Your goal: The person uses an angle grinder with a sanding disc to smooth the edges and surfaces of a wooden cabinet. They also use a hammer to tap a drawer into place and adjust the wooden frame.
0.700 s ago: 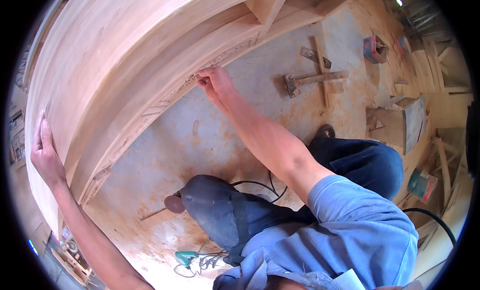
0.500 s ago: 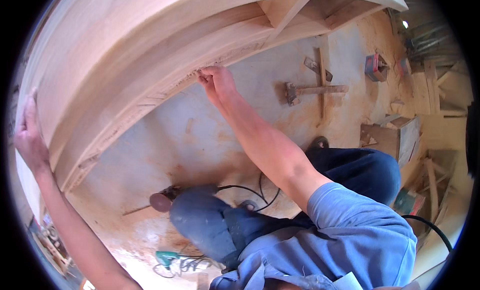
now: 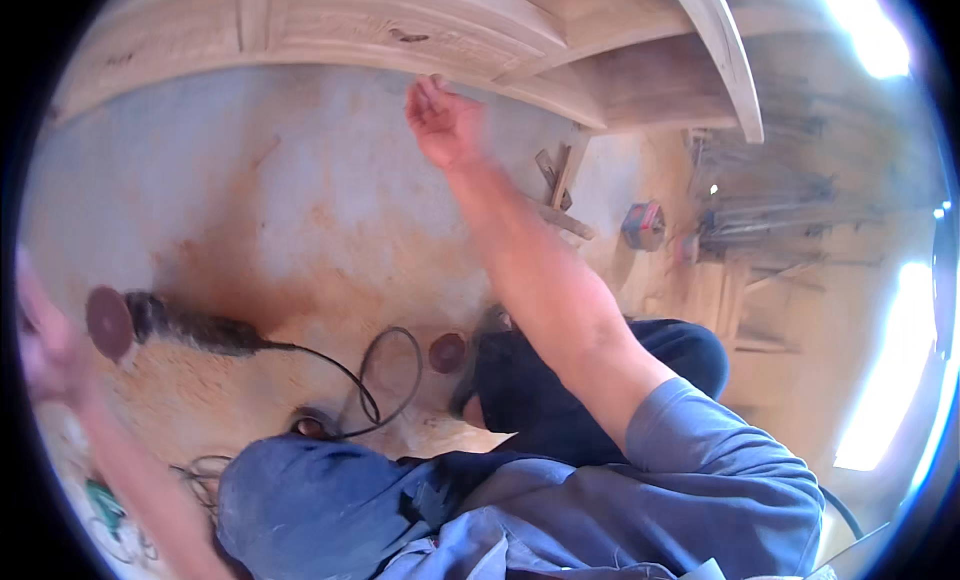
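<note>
A pale, unfinished wooden piece of furniture (image 3: 490, 25) with carved panels and open compartments curves across the top. Just below its carved lower edge, my right hand (image 3: 445, 125) hangs in the air. Its fingers are loosely curled and apart, and nothing shows in them. At the far left rim is my left hand (image 3: 52, 345), blurred and partly cut off, with a finger stretched upward and no object visible in it. Below and right of that hand, a dark angle grinder (image 3: 195, 328) with a reddish-brown round disc (image 3: 109, 323) lies on the dusty floor.
The grinder's black cord (image 3: 365, 385) loops near my knees. Another brown disc (image 3: 447, 353) lies by my foot. Wooden tools (image 3: 560, 185) and a red-and-blue container (image 3: 643, 226) sit to the right. Green corded equipment (image 3: 104, 507) is at lower left, beside my left forearm.
The view has swung, showing more floor at left. My right hand has come off the carved edge and its fingers have loosened. My left hand has left the furniture's side.
</note>
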The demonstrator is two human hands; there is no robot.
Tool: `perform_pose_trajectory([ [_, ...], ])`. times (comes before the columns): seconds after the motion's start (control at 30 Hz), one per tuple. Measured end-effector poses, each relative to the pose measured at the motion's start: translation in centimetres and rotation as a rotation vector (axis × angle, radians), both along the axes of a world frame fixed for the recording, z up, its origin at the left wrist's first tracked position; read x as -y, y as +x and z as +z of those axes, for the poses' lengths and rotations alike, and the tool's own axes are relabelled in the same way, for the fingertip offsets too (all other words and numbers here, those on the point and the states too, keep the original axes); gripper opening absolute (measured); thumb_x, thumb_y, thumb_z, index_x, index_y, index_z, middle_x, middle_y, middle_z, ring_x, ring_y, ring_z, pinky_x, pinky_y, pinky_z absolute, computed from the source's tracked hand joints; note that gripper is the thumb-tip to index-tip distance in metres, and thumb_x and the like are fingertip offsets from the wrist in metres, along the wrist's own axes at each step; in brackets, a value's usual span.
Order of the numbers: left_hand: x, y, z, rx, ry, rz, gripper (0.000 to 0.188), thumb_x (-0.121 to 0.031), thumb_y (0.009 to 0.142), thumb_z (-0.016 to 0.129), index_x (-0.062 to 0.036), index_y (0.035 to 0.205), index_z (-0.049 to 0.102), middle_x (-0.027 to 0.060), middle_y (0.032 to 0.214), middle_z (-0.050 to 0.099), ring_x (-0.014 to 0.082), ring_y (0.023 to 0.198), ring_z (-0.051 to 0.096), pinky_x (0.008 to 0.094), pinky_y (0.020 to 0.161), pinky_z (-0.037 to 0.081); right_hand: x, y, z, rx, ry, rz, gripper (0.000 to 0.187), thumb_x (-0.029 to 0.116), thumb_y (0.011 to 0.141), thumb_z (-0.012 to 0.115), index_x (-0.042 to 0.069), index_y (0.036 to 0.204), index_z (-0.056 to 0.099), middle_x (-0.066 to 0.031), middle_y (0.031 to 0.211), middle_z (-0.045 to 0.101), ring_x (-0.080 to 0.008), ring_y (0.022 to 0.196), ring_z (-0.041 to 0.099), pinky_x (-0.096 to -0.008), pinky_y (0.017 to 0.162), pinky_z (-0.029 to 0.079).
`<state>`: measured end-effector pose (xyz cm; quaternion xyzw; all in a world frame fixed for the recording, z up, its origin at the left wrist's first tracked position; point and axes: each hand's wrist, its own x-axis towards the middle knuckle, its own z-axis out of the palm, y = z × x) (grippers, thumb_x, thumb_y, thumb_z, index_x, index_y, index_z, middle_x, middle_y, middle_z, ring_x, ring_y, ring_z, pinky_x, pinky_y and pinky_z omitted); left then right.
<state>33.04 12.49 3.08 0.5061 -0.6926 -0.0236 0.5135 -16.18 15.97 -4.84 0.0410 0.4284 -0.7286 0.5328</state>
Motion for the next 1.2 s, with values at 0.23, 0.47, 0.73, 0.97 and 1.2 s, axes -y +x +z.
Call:
perform_pose_trajectory([
  [0.23,-20.4,-8.4,-11.8,-0.729,0.700,0.297,0.023,-0.001,0.098,0.062,0.0037,0.120,0.068,0.0134,0.115,0.070,0.0192,0.103,0.065,0.0308,0.089,0.052,1.8,-1.5,3.9,-0.248,0.166,0.065,0.035,-0.002,0.092,0.058,-0.003,0.126,0.053,-0.0164,0.123,0.061,-0.0330,0.112,0.060,-0.0437,0.099,0.049],
  [0.47,-18.2,-7.5,-14.3,-0.835,0.885,0.460,0.051,-0.018,0.095,0.069,0.0046,0.138,0.053,0.0129,0.116,0.065,0.0187,0.106,0.061,0.0329,0.094,0.049,6.4,-1.6,5.6,-0.165,0.167,-0.020,0.032,0.011,0.099,0.049,-0.005,0.126,0.054,-0.0197,0.131,0.058,-0.0336,0.122,0.056,-0.0460,0.101,0.048],
  [0.73,-13.7,-8.3,-11.6,-0.582,0.977,0.569,0.079,-0.031,0.084,0.079,0.0074,0.144,0.044,0.0261,0.137,0.052,0.0408,0.129,0.048,0.0474,0.110,0.038,7.5,-0.6,6.1,-0.033,0.175,-0.113,0.047,0.008,0.102,0.041,-0.007,0.146,0.035,-0.0214,0.151,0.041,-0.0357,0.136,0.045,-0.0515,0.105,0.046],
  [0.97,-11.0,-7.9,-11.9,-0.461,0.965,0.597,0.064,-0.027,0.078,0.079,0.0066,0.128,0.057,0.0224,0.118,0.064,0.0404,0.113,0.060,0.0428,0.100,0.046,9.4,0.1,5.5,0.105,0.146,-0.327,0.043,-0.001,0.092,0.047,0.005,0.135,0.051,-0.0189,0.130,0.051,-0.0324,0.117,0.053,-0.0539,0.095,0.050],
  [1.2,-11.2,-2.0,-13.3,-1.334,1.231,0.177,0.040,0.000,0.072,0.071,-0.0021,0.112,0.064,0.0084,0.106,0.069,0.0267,0.100,0.066,0.0429,0.088,0.052,5.5,1.9,1.9,0.196,-0.040,-0.320,0.041,-0.007,0.085,0.049,0.003,0.124,0.059,-0.0166,0.117,0.058,-0.0303,0.105,0.058,-0.0498,0.083,0.054],
])
